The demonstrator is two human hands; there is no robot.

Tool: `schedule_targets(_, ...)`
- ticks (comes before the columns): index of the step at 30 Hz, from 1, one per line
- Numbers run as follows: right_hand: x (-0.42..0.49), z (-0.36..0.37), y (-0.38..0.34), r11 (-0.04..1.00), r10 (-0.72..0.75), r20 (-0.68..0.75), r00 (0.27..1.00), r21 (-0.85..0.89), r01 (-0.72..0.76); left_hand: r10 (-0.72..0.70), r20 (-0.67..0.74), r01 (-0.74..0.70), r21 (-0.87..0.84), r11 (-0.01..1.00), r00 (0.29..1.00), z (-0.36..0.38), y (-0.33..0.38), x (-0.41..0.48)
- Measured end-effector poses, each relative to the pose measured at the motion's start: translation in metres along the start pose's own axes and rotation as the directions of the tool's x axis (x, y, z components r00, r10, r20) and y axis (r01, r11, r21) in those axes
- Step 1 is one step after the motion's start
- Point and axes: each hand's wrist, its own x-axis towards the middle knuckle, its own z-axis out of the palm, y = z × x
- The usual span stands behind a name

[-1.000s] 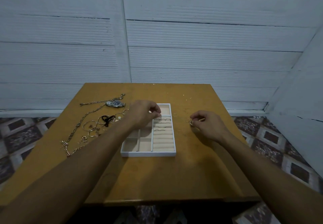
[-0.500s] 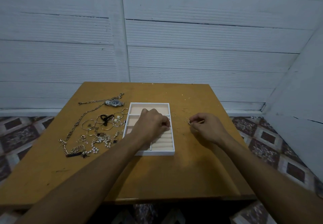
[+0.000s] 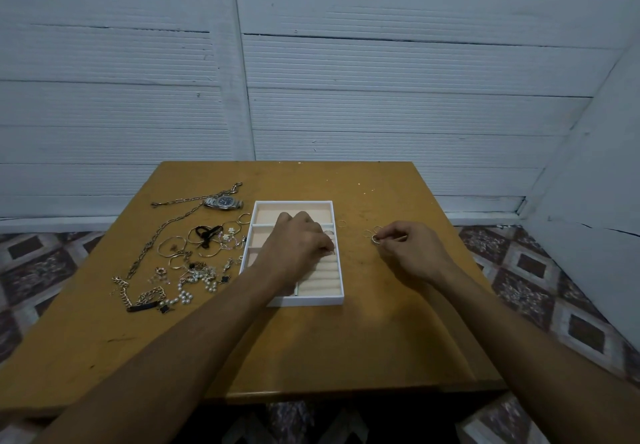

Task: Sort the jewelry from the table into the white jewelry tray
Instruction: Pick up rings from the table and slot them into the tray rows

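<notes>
The white jewelry tray [image 3: 311, 300] with beige padding lies in the middle of the wooden table [image 3: 346, 346]. My left hand [image 3: 298, 246] hovers over its ring rolls with fingers curled, pressing something small into the padding; what it pinches is hidden. To the right of the tray my right hand [image 3: 412, 253] pinches a small ring [image 3: 375, 240] on the tabletop, beside two other rings [image 3: 371, 232]. One loose ring [image 3: 342, 224] lies just off the tray's right rim. A heap of jewelry [image 3: 194, 263] covers the table's left side.
In the heap I see a wristwatch [image 3: 223, 202], long chains [image 3: 152, 246], gold hoops [image 3: 173, 248], a black bow [image 3: 207, 234], pearl pieces [image 3: 183, 296]. A white panelled wall stands behind the table; patterned floor tiles show on both sides.
My left hand has slid from the tray's far end toward me, down over the ring rolls. My right hand has stayed on the rings at the right.
</notes>
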Motion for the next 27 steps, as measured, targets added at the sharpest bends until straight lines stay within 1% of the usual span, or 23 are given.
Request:
schedule_targets(3, 0.001, -0.004, 0.001, 1.000, 0.020, -0.020, 1.000, 0.011, -0.020, 0.071, 0.008, -0.072, 0.097, 0.993, 0.997, 0.003, 0.002, -0.001)
schedule_targets(8, 0.003, -0.008, 0.005, 0.999, 0.044, -0.063, 0.997, -0.009, -0.044, 0.067, 0.063, -0.074, 0.122, 0.990, 0.996, 0.002, 0.003, 0.001)
schedule_targets(9, 0.003, -0.008, 0.005, 0.999, 0.045, -0.073, 0.996, -0.013, -0.046, 0.058, 0.065, -0.066, 0.126, 0.990, 0.996, 0.002, 0.003, 0.001)
schedule_targets(11, 0.005, -0.009, 0.006, 0.998, 0.044, -0.095, 0.995, -0.030, -0.047, 0.026, 0.021, -0.029, 0.106, 0.994, 0.999, 0.002, 0.004, 0.005)
schedule_targets(13, 0.008, -0.009, 0.007, 0.998, 0.037, -0.108, 0.993, -0.052, -0.043, -0.023, -0.043, 0.025, 0.042, 0.999, 0.999, -0.001, 0.011, 0.013)
schedule_targets(14, 0.009, -0.009, 0.008, 0.997, 0.034, -0.108, 0.994, -0.064, -0.041, -0.049, -0.049, 0.049, 0.013, 0.999, 0.998, -0.003, 0.017, 0.019)
schedule_targets(16, 0.010, -0.010, 0.008, 0.995, 0.023, -0.105, 0.994, -0.090, -0.032, -0.080, 0.000, 0.080, -0.012, 0.997, 0.997, -0.004, 0.031, 0.033)
schedule_targets(22, 0.013, -0.009, 0.014, 0.991, -0.019, -0.095, 0.995, -0.133, 0.006, -0.110, 0.157, 0.104, 0.045, 0.994, 0.981, 0.017, 0.052, 0.065)
schedule_targets(24, 0.015, -0.008, 0.016, 0.989, -0.032, -0.092, 0.995, -0.145, 0.019, -0.128, 0.187, 0.120, 0.054, 0.991, 0.974, 0.023, 0.053, 0.071)
schedule_targets(27, 0.018, -0.005, 0.018, 0.986, -0.042, -0.076, 0.996, -0.162, 0.029, -0.125, 0.191, 0.115, 0.059, 0.992, 0.974, 0.029, 0.053, 0.076)
